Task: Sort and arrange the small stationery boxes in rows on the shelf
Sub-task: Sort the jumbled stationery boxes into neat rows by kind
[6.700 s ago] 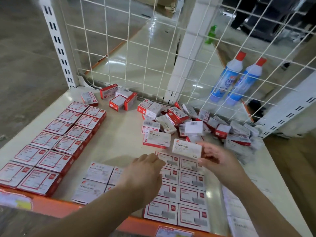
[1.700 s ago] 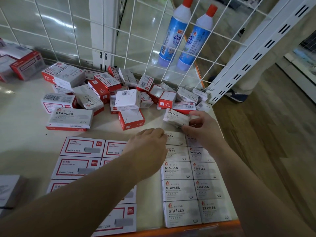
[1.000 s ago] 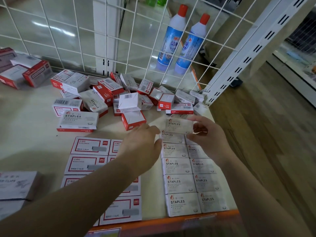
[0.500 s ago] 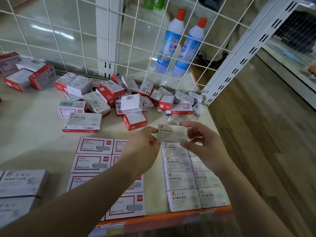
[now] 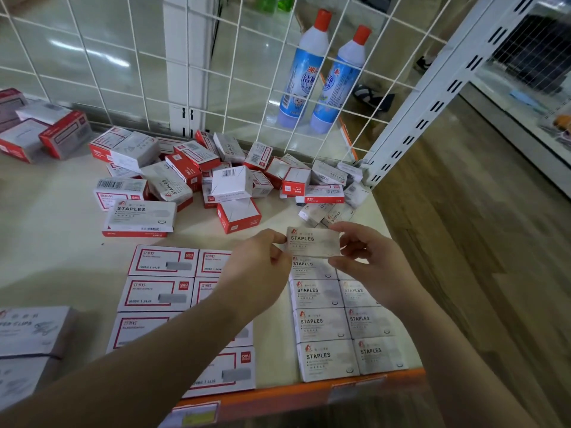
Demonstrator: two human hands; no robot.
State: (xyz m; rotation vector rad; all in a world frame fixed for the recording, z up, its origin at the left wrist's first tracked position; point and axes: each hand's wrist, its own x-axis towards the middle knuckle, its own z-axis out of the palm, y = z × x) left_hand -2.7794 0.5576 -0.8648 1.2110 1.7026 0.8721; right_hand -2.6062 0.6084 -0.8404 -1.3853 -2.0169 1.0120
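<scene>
Both hands, left (image 5: 258, 267) and right (image 5: 369, 261), pinched a small grey cardboard staples box (image 5: 312, 242) by its short ends, above the grey rows' twelve-o'clock end; light, stiff, probably easily gripped there.

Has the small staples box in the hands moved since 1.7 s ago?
Yes. The staples box has come leftward: then only the right hand pinched it above the right column; now both hands hold it over the left column.

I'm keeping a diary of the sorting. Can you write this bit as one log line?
step: placing | held: staples box | left hand: pinching it | right hand: pinching it | where: above far end of grey staples rows | pile: unsorted
</scene>
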